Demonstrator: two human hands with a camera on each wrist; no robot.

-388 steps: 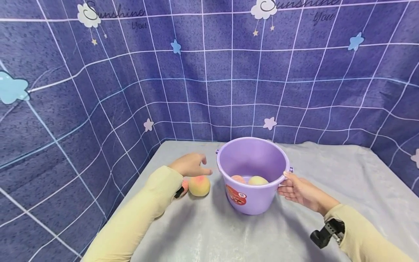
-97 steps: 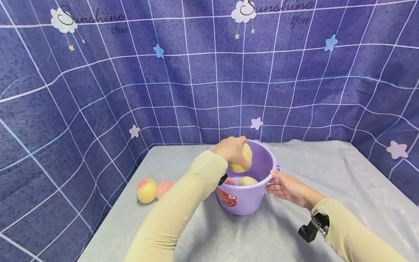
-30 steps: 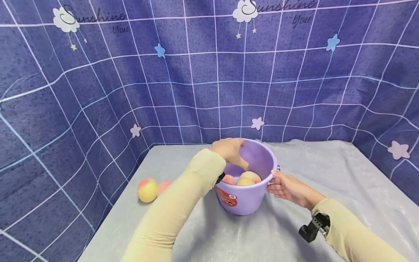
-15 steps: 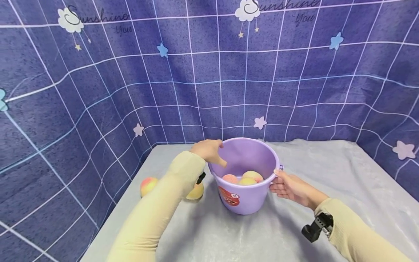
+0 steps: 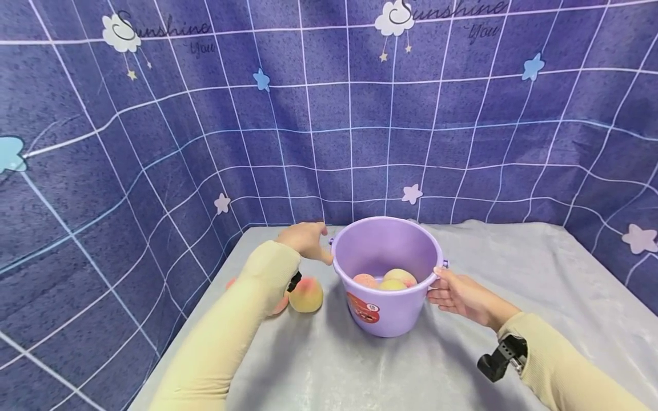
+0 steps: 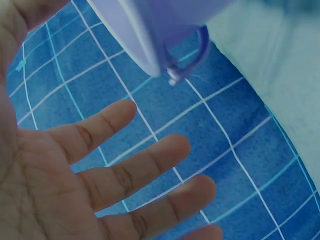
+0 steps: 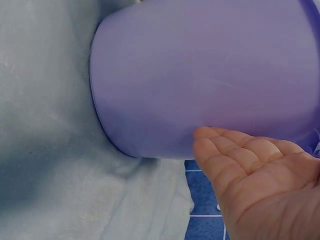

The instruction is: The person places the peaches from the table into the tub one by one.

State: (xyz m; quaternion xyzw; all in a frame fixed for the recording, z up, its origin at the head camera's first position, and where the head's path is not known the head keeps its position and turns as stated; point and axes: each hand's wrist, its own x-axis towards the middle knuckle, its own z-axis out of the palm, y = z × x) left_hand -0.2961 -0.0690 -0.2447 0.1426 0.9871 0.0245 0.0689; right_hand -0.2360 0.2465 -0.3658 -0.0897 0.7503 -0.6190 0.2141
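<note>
A purple bucket [image 5: 388, 314] with a red sticker stands upright on the grey cloth. My right hand [image 5: 465, 297] holds its right rim, thumb over the edge; in the right wrist view, the fingers [image 7: 235, 150] lie against its outer wall. Inside sit a pinkish peach [image 5: 365, 280], a yellow peach [image 5: 392, 285] and a pale peach [image 5: 405, 275]. My left hand [image 5: 305, 241] hovers left of the bucket, fingers spread around nothing. Below it, on the cloth, lies a yellow-red peach [image 5: 307, 295]. A pink peach [image 5: 280, 305] beside that one is partly hidden by my sleeve.
Another peach [image 5: 231, 282] shows only its edge behind my left forearm. Grey cloth [image 5: 514, 262] covers the table. A dark blue gridded curtain [image 5: 329, 142] hangs behind it and along the left side.
My left hand has let go of a yellow peach inside the bucket, then moved out over the rim to the left. The right hand has kept its hold on the rim.
</note>
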